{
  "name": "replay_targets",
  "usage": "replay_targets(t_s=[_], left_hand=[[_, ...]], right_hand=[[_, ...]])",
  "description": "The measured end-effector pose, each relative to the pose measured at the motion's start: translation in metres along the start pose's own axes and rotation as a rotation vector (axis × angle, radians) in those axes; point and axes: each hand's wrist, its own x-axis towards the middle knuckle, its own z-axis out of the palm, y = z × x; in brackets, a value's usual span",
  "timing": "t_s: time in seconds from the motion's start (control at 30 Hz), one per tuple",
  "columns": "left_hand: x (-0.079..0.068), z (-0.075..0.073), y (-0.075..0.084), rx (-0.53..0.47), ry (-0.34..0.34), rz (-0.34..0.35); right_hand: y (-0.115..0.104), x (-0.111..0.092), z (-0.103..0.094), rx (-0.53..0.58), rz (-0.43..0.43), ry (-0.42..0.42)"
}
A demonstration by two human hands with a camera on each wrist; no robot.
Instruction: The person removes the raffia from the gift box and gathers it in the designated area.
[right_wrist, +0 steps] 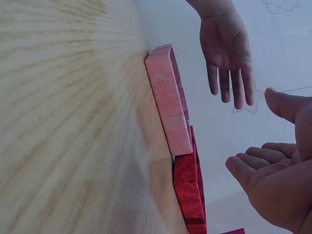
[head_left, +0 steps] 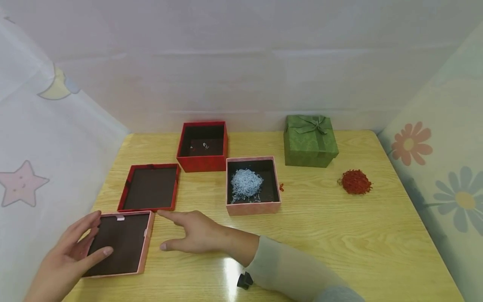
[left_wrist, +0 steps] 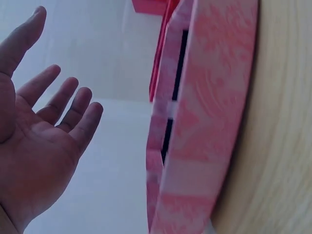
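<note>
A pink box lid (head_left: 120, 243) lies inside up at the table's near left, dark within and pink at the rim. My left hand (head_left: 68, 256) hovers over its left side, fingers spread and holding nothing; in the left wrist view a gap separates the hand (left_wrist: 48, 131) from the pink lid (left_wrist: 209, 97). To the right of the lid hangs my right hand (head_left: 198, 233), fingers extended, also holding nothing. The right wrist view shows both hands off the table. Just behind the pink lid lies a red box lid (head_left: 151, 188), likewise inside up.
An open red box (head_left: 203, 163) holds a few pale scraps. Closer in, an open pink box (head_left: 253, 208) contains light blue shredded paper (head_left: 246, 183). A green gift box (head_left: 311, 142) with a bow stands back right, near a red shredded-paper pile (head_left: 356, 182). Red scraps (head_left: 281, 187) lie beside the pink box.
</note>
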Motion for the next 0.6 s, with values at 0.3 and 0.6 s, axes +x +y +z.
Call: replay_targets(t_s=[0.3,0.6], left_hand=[[0.015,0.025,0.031,-0.265,-0.011,0.132],[0.038,0.051,0.04,-0.527,-0.076,0.435]], right_hand=[[0.003,-0.019,-0.017,0.09,-0.028,0.077],[0.004,-0.039,-0.033,0.159,-0.029,0.155]])
